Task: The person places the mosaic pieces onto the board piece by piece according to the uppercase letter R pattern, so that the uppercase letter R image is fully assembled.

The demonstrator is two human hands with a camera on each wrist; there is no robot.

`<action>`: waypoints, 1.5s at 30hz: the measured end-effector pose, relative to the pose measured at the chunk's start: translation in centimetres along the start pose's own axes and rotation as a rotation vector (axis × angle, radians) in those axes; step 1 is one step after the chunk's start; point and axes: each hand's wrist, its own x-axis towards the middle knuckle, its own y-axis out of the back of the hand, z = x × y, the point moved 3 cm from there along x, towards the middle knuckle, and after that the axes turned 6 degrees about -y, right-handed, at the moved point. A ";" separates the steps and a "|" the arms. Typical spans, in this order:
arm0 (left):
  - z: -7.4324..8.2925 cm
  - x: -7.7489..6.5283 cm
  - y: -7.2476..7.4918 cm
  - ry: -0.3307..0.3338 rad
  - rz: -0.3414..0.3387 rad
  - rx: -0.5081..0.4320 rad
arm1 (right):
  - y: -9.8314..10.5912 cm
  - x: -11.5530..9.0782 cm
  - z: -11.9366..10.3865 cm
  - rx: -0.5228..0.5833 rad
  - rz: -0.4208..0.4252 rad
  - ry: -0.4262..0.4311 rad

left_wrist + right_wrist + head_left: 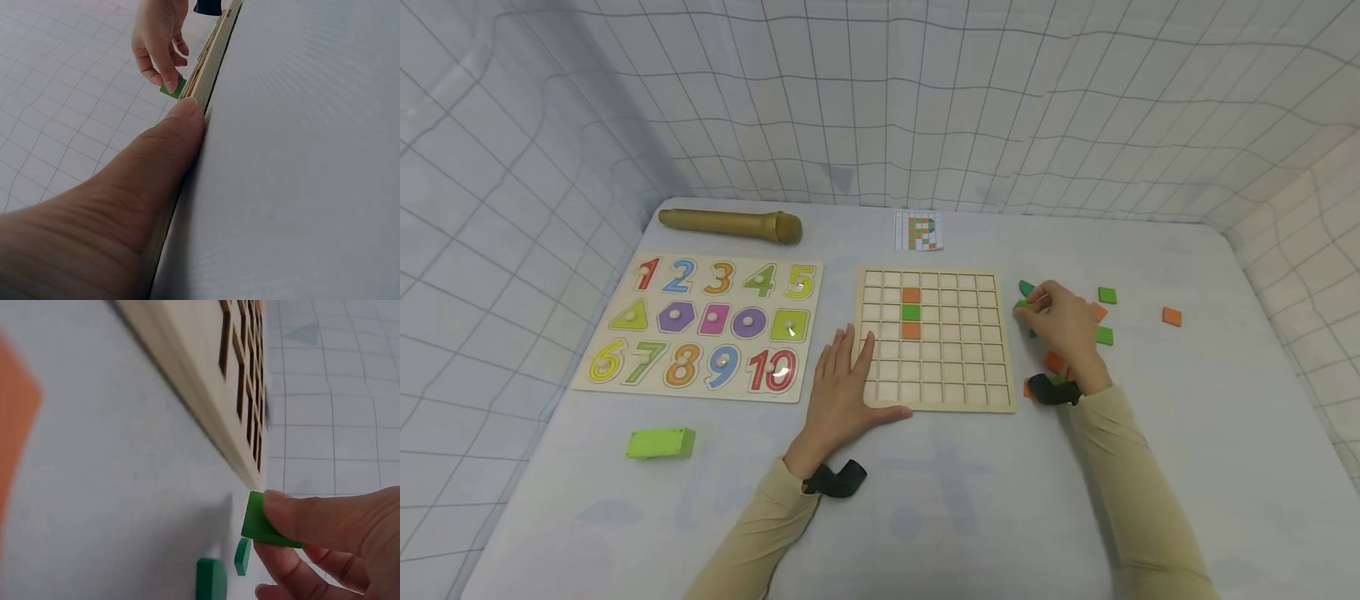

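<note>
A wooden grid board (958, 350) lies mid-table, with an orange tile (911, 295), a green tile (912, 312) and another orange tile (911, 331) stacked in one column of its cells. My left hand (838, 400) rests on the board's lower left corner, fingers straight and thumb (169, 140) along the near edge. Just off the board's right side, my right hand (1063, 321) pinches a green square tile (259, 522) between thumb and fingers, above the table. Below it in the right wrist view are two dark green pieces (211, 579), partly cut off or overlapped.
Several loose green and orange tiles (1107, 295) lie around my right hand. A pattern card (918, 231) sits behind the board. To the left are a number and shape puzzle (700, 329), a gold microphone (730, 223) and a green block (660, 443).
</note>
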 end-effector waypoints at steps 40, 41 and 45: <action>0.2 0.0 0.2 -0.008 0.016 0.016 | -7.4 -3.5 -11.1 0.017 -0.233 0.333; 0.2 0.0 0.2 -0.008 0.016 0.016 | -7.4 -3.5 -11.1 -0.005 -0.228 0.340; 0.1 0.0 0.2 -0.008 0.013 0.014 | -7.3 -3.8 -11.2 -0.096 -0.212 0.367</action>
